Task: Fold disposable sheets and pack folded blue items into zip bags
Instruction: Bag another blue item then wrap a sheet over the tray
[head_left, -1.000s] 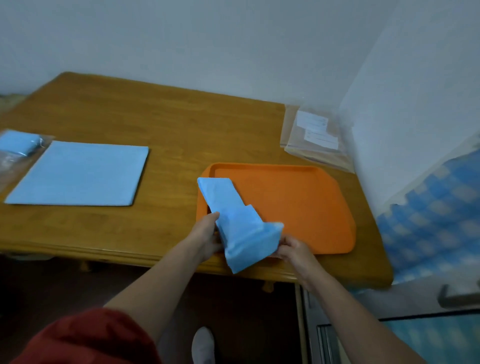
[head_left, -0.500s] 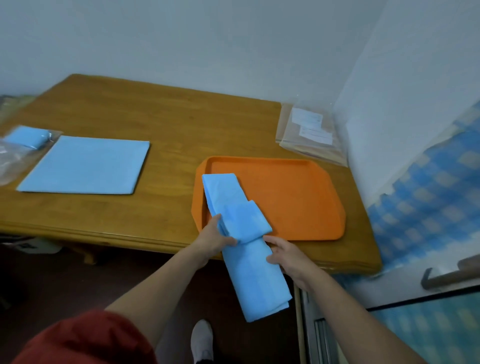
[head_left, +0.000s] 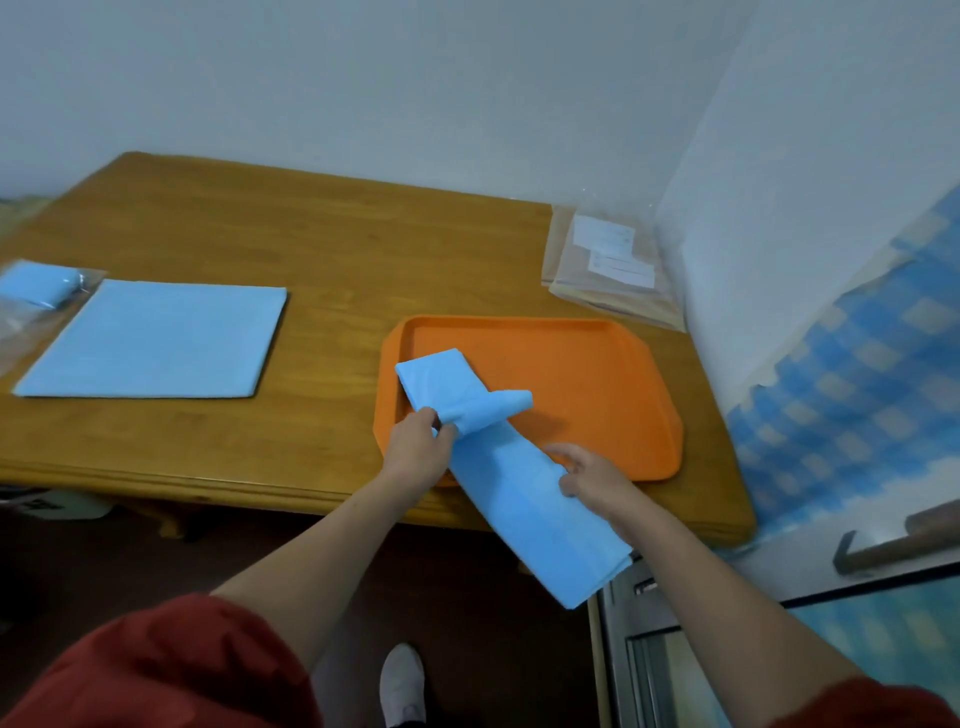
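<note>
Evidently steadying the crease, the left hand (head_left: 415, 452) is pinching the long blue sheet (head_left: 519, 493) at the front-left corner of the orange tray (head_left: 597, 374). The right hand (head_left: 592, 475), fingers curled, is gripping its edge, probably stopping the tail sliding off the tabletop (head_left: 311, 249) front.

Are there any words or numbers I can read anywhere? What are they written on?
Upper white label on the clear zip bags: faint lines of print, too small and blurred to read.
Lower white label on the same bags: also too blurred to read.
Orange tray, long blue sheet, flat blue sheet, wooden table: no writing shows.
</note>
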